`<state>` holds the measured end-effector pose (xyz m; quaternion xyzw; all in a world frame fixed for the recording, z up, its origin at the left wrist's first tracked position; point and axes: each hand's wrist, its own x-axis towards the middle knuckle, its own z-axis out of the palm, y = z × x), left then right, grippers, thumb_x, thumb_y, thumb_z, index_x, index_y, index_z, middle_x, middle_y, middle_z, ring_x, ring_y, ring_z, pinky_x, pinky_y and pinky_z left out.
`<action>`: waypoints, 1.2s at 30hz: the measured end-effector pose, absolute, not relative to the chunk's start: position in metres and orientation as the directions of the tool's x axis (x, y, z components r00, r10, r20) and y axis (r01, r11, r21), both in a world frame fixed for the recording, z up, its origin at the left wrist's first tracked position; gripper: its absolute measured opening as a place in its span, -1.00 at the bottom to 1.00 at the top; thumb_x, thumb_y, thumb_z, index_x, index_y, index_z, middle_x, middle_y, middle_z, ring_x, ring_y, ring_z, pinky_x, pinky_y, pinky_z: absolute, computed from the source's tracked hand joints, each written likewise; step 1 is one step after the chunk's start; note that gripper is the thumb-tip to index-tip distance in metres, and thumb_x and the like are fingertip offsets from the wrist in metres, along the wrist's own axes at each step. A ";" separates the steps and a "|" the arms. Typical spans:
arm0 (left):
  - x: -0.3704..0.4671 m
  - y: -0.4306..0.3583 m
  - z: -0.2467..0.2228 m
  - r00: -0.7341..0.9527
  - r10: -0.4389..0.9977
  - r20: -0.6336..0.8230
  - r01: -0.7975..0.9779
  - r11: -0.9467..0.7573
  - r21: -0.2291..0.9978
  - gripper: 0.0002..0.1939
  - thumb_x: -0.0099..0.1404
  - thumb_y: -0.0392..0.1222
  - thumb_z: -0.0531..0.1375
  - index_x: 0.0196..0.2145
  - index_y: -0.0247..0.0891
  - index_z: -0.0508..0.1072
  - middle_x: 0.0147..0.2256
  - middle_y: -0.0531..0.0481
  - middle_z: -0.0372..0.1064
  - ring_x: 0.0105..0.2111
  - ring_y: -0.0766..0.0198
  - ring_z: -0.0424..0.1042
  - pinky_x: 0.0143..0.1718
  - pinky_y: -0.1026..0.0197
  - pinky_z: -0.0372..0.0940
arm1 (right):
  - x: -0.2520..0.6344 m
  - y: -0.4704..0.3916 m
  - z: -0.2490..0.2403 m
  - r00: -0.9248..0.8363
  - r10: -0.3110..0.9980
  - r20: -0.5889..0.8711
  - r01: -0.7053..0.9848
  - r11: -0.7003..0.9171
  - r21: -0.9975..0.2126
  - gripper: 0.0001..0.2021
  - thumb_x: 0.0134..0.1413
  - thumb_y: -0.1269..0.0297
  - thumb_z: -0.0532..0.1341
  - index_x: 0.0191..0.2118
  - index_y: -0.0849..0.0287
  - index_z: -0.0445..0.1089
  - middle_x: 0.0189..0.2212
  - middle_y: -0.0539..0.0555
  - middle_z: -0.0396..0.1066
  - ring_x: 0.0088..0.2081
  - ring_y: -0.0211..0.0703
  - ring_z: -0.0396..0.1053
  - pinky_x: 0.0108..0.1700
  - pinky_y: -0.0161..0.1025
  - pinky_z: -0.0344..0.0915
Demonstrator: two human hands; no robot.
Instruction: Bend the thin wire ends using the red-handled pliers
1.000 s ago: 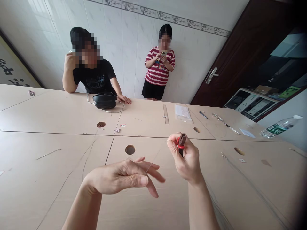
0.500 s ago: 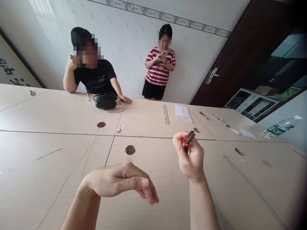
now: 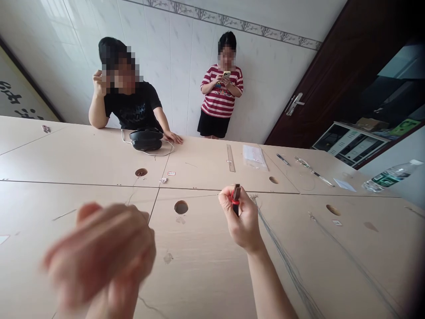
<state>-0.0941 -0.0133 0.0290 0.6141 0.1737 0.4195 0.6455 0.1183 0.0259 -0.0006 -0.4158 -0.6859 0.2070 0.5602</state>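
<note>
My right hand (image 3: 244, 221) is closed around pliers (image 3: 236, 199) with dark jaws and red on the handles; the jaws point up. A thin wire (image 3: 195, 196) runs leftward from my right thumb and forefinger, above the table. My left hand (image 3: 106, 252) hangs over the left part of the table, smeared by motion, so its fingers do not show clearly. A bundle of long thin wires (image 3: 282, 248) lies on the table just right of my right hand.
Beyond the table (image 3: 199, 274) are a seated person (image 3: 133, 106) and a standing person (image 3: 221, 93). On it lie a black headset-like device (image 3: 146, 139), a ruler (image 3: 230, 158), a plastic bag (image 3: 255, 157), a pen (image 3: 283, 160) and a water bottle (image 3: 392, 176). Round holes (image 3: 181, 207) pierce the tabletop.
My left hand has swung left and turned, now blurred. My right hand has moved left with the pliers, bringing the wire bundle's end into view.
</note>
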 end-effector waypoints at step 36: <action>-0.063 0.009 0.031 0.508 0.861 -0.032 0.013 0.029 0.999 -0.51 0.45 0.11 -0.02 -0.44 -0.29 0.41 -0.65 0.19 -0.15 -0.60 0.39 -0.19 -0.53 0.22 -0.19 | 0.110 0.013 0.006 -0.170 0.771 0.614 0.341 0.631 -0.697 -0.86 0.29 0.39 0.09 -0.34 0.09 0.18 -0.42 -0.01 0.29 -0.35 -0.20 0.25 -0.34 -0.25 0.15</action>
